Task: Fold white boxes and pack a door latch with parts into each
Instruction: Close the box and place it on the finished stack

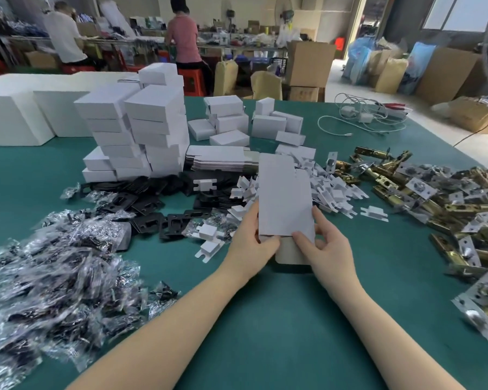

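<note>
Clear plastic bags of parts are blurred at the left, their contents hard to make out. No writing can be read on the stacked white boxes. Over the green table, a flat unfolded box is pinched by the left hand and right hand, fingers partly hidden behind. Brass latches are cut off rightward.

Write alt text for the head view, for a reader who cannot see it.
Two bare hands, left hand and right hand, hold a flat unfolded white box upright over a green table. Stacks of folded white boxes stand behind, bagged parts lie left, and brass door latches lie right.
</note>
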`<state>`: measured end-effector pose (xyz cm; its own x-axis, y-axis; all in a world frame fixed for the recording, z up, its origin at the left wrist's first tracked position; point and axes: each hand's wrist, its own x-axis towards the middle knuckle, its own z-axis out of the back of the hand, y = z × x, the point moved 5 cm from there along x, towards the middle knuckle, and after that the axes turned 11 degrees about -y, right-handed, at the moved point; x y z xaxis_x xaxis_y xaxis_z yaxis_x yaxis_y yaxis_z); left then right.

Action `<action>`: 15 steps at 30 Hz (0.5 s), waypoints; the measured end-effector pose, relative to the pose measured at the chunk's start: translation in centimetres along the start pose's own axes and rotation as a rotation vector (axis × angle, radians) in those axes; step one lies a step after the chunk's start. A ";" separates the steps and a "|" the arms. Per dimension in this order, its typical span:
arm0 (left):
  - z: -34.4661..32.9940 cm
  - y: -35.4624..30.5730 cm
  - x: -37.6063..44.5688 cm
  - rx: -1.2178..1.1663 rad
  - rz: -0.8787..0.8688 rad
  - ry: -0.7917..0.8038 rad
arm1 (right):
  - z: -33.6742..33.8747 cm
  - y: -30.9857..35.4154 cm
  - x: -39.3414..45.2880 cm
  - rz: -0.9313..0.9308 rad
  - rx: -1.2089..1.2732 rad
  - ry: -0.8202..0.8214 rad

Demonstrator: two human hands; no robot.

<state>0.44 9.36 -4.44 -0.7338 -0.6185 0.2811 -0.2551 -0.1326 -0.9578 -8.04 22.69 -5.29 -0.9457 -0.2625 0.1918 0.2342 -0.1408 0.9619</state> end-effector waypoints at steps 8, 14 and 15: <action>1.7 0.1 0.2 0.171 0.013 -0.408 | -3.1 0.6 -0.4 0.035 -0.016 0.166; 2.4 -0.6 0.1 0.160 -0.057 -0.474 | -4.8 2.4 0.8 0.206 -0.257 0.004; 2.5 -0.6 0.3 0.172 -0.054 -0.457 | -4.9 2.4 0.9 0.239 -0.345 -0.019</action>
<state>1.97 7.31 -3.97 -0.3609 -0.8787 0.3125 -0.1490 -0.2765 -0.9494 -7.22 17.41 -3.78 -0.8587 -0.3095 0.4085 0.5065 -0.3908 0.7686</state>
